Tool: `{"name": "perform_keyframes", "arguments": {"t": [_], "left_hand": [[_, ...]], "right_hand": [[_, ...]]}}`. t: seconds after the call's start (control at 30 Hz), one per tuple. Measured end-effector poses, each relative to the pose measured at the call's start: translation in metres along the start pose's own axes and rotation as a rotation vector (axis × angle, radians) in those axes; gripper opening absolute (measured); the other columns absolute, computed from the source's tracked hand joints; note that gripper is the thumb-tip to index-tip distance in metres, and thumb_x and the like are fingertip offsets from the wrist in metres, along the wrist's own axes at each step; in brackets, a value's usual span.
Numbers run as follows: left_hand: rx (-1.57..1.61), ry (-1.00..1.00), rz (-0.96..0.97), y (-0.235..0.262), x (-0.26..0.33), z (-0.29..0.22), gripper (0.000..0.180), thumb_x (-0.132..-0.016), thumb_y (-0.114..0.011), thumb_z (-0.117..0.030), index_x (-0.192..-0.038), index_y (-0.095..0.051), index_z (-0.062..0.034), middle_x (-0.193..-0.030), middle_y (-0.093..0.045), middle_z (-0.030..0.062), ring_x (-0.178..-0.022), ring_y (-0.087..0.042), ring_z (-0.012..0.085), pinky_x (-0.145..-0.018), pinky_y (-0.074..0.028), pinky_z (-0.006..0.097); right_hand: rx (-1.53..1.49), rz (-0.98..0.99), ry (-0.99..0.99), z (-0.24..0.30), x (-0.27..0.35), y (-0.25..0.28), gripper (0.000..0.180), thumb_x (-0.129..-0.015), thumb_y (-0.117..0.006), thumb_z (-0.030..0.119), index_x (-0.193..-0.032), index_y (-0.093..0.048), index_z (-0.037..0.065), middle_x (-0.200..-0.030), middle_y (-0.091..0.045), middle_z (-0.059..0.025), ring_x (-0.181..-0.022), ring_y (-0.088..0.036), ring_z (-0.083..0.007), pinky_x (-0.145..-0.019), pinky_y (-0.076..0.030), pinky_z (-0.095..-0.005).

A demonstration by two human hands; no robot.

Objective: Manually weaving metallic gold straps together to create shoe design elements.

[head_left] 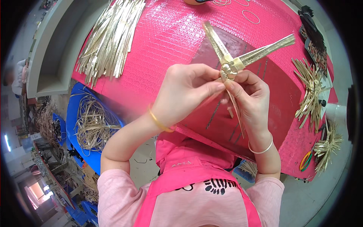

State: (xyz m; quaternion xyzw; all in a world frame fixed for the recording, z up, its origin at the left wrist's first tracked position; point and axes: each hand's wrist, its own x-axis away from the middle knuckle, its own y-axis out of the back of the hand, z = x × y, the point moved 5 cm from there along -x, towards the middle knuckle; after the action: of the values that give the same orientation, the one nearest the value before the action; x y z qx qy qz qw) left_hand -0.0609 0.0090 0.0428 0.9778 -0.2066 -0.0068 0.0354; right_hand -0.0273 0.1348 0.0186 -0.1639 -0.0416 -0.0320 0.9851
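Landmark = pink table (166,34), covered w/ a bubbly pink sheet; everything below placed relative to it.

Biggest: the table itself, filling the upper middle of view. At its top-left part lies a large heap of flat straw strips (109,38), loose and unwoven, so plenty of raw stock left. Just off the table's left edge, lower down, a blue bin (77,113) holds a tangle of thinner strips. Along the table's right edge: a pile of finished woven pieces (312,92), more of them just off the right corner lower down (327,145), w/ coloured rubber bands (305,160) beside them. A few thin bands also at the table's far edge.

Smaller: both hands held up over the table's middle, near its front edge. Left hand (185,92), thumb and fingers pinched shut on a strip end just below the knot. Right hand (247,98), fingers closed round the stem of the woven straw piece (232,66), steadying it.

Smallest: the piece itself, above the table centre, betw. the two hands. Two strip arms stick out up-left and up-right from a small folded knot; loose tails hang down past the right palm.

Judgement: knot begun, maybe a couple of folds in; arms not yet trimmed or tied, tails loose. So roughly early-to-mid on this piece, w/ several done already at the right edge.
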Motion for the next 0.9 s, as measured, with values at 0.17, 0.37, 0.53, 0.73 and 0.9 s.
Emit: {"name": "perform_keyframes", "arguments": {"t": [0.17,0.37,0.53,0.73,0.9], "left_hand": [[-0.408,-0.044,0.156,0.002,-0.011,-0.012,0.014,-0.073,-0.058,-0.004,-0.083,-0.057,0.0058,-0.067,-0.059,0.0088,-0.055,-0.055,0.0092,-0.05,-0.044,0.019],[0.284,0.503,0.483,-0.004,-0.019,0.004,0.014,-0.074,-0.058,-0.009,-0.074,-0.055,0.0046,-0.056,-0.053,0.0052,-0.042,-0.049,0.0099,-0.039,-0.038,0.018],[0.416,0.285,0.099,-0.01,-0.015,0.021,0.013,-0.074,-0.057,-0.007,-0.078,-0.053,0.0048,-0.063,-0.056,0.0077,-0.047,-0.052,0.01,-0.041,-0.041,0.018],[0.353,0.263,0.156,-0.016,-0.013,0.009,0.023,-0.075,-0.057,-0.006,-0.091,-0.053,0.0098,-0.071,-0.059,0.0127,-0.05,-0.056,0.0121,-0.042,-0.044,0.021],[0.105,0.328,0.275,-0.005,-0.016,0.008,0.017,-0.075,-0.058,-0.009,-0.083,-0.058,0.0053,-0.065,-0.058,0.0081,-0.045,-0.054,0.0109,-0.04,-0.042,0.019]], "right_hand": [[0.868,-0.046,0.756,0.031,0.006,-0.006,0.01,-0.067,-0.06,-0.003,-0.074,-0.052,-0.001,-0.064,-0.054,-0.0086,-0.057,-0.055,-0.0176,-0.045,-0.042,-0.0249],[0.965,-0.061,0.924,0.036,0.01,-0.009,0.016,-0.065,-0.059,-0.006,-0.08,-0.055,-0.002,-0.066,-0.053,-0.0112,-0.058,-0.055,-0.0188,-0.048,-0.044,-0.0275],[0.502,-0.089,0.478,0.019,0.007,0.0,0.016,-0.07,-0.058,-0.004,-0.086,-0.054,-0.005,-0.071,-0.057,-0.0079,-0.066,-0.057,-0.0117,-0.055,-0.046,-0.0216],[-0.139,0.032,0.011,0.006,-0.005,0.019,0.017,-0.074,-0.056,-0.003,-0.09,-0.054,-0.007,-0.079,-0.059,-0.0097,-0.071,-0.058,-0.0136,-0.062,-0.048,-0.022],[-0.091,0.073,-0.176,-0.001,-0.005,0.014,0.015,-0.074,-0.057,0.002,-0.086,-0.056,-0.006,-0.077,-0.059,-0.009,-0.065,-0.056,-0.0118,-0.06,-0.046,-0.0217]]}}
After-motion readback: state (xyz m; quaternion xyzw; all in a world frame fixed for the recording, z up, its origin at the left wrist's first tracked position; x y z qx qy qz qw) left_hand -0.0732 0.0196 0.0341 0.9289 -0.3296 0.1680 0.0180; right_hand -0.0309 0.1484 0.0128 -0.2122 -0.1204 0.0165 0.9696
